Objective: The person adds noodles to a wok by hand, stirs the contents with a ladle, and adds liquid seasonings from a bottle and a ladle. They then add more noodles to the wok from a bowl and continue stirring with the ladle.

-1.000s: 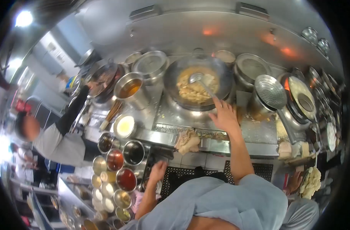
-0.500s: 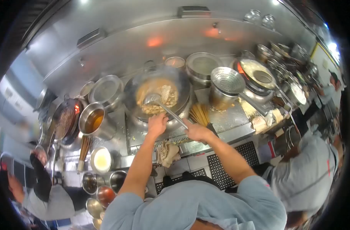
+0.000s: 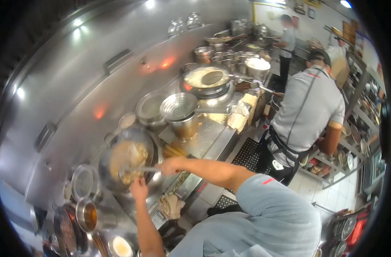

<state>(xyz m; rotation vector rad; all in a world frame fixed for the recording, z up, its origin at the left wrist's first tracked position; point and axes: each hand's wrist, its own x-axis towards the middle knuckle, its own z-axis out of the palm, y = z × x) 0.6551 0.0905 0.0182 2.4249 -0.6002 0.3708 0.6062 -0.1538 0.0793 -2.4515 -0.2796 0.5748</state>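
Sauce and pale pieces of food (image 3: 129, 156) lie in a dark wok (image 3: 105, 169) on the stove. My right hand (image 3: 171, 165) is wrapped round the handle of a metal ladle (image 3: 146, 169), whose bowl rests among the food. At the wok's near rim, my left hand (image 3: 138, 188) is closed on the edge; its fingertips are partly hidden. A crumpled cloth (image 3: 171, 206) lies on the counter edge below my hands.
A perforated strainer (image 3: 178, 106) sits on a metal pot to the right, near a bundle of thin sticks (image 3: 174, 150). Beyond it stands another wok (image 3: 206, 77) with a skimmer. A pot of amber liquid (image 3: 89, 216) is at left. A co-worker (image 3: 304, 107) stands at right.
My view has swung to the right, bringing the co-worker and shelves into sight. Both hands keep their hold on ladle and wok rim; the ladle bowl now sits nearer the rim.
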